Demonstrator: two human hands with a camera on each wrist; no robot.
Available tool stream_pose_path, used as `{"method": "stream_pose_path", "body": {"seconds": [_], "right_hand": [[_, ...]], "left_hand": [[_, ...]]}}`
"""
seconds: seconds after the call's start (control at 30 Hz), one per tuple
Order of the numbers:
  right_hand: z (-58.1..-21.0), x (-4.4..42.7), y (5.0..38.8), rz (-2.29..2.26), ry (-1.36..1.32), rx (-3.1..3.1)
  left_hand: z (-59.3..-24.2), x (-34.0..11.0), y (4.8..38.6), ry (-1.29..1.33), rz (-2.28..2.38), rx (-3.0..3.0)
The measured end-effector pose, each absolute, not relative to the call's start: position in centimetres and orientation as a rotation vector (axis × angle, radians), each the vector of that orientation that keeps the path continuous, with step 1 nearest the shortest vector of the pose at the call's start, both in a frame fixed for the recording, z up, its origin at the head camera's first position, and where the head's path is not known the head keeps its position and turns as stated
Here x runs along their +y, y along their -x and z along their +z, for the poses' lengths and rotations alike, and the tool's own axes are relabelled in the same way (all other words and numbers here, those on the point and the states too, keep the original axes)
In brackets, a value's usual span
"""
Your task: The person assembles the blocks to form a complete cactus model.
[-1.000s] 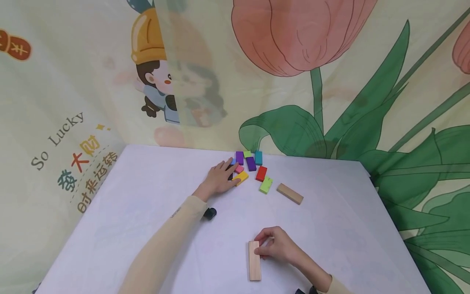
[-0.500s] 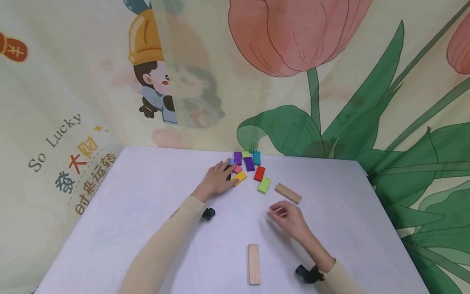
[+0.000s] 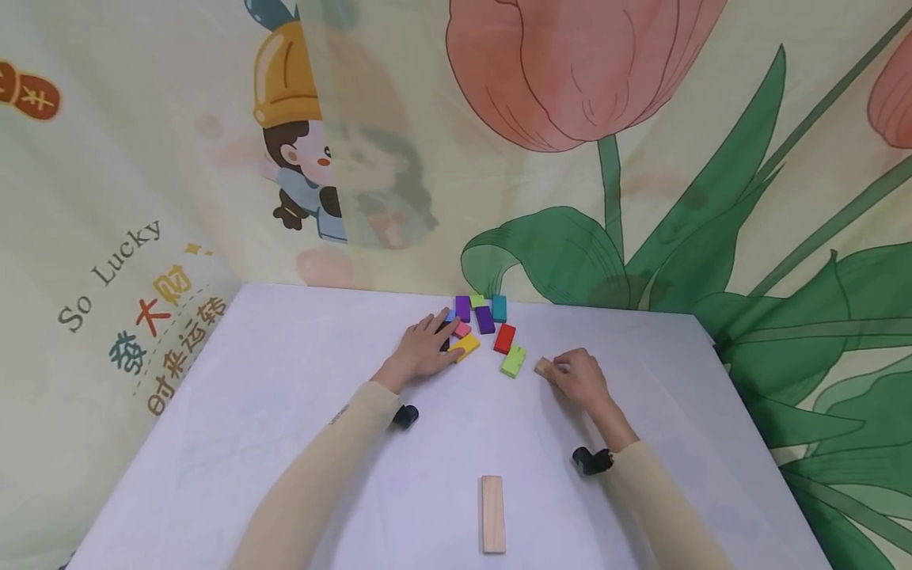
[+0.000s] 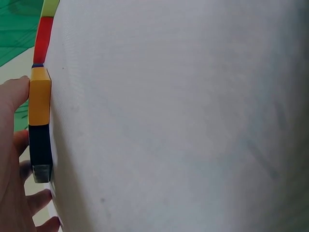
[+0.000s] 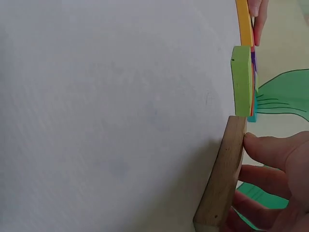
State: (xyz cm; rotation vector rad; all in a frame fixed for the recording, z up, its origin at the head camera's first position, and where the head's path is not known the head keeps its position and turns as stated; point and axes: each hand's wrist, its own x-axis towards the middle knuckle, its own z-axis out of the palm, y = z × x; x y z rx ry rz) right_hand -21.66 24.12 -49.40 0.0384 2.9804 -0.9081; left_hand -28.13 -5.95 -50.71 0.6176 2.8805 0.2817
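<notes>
My right hand point(image 3: 580, 378) grips a plain wooden block point(image 3: 543, 367) at the right of the coloured blocks, covering most of it in the head view. In the right wrist view the thumb and fingers lie along one side of this wooden block point(image 5: 224, 169). My left hand point(image 3: 420, 348) rests with spread, fairly straight fingers over the yellow block point(image 3: 466, 347), a dark block point(image 4: 40, 147) and a pink block point(image 3: 462, 330). Nearer the front, a second wooden block point(image 3: 492, 514) lies alone on the white table point(image 3: 321, 475).
Purple point(image 3: 485, 320), teal point(image 3: 499, 309), red point(image 3: 504, 339) and light green point(image 3: 513, 361) blocks lie loosely grouped near the back edge. Behind them hangs a printed cloth point(image 3: 385, 158). Black wrist cameras point(image 3: 591, 461) sit on both arms.
My right hand has let go of the front wooden block, moved forward and right, and taken hold of the back wooden block. My left hand has stayed on the coloured blocks.
</notes>
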Motion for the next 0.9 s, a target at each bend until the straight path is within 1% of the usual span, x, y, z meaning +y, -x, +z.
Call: {"method": "stream_pose_path", "body": {"seconds": [0.3,0.4,0.57,0.73,0.9], "right_hand": [[-48.9,23.2,21.0,-0.904,-0.124,3.008],[-48.4,22.8,20.4,-0.912,-0.108,3.04],[-47.4,22.1,19.1,-1.087,-0.085,2.949],[-47.9,20.1,17.5,-1.341,0.014,2.655],[-49.1,18.4,16.0,-1.376,0.169,2.467]], "left_hand": [[-50.3,-5.7,28.0,-0.604,0.298,2.886],[-50.3,-5.6,28.0,-0.608,0.302,2.889],[-50.4,-5.6,27.8,-0.621,0.321,2.882],[-50.4,-5.8,27.8,-0.618,0.326,2.888],[-50.5,-5.7,27.8,-0.614,0.322,2.895]]}}
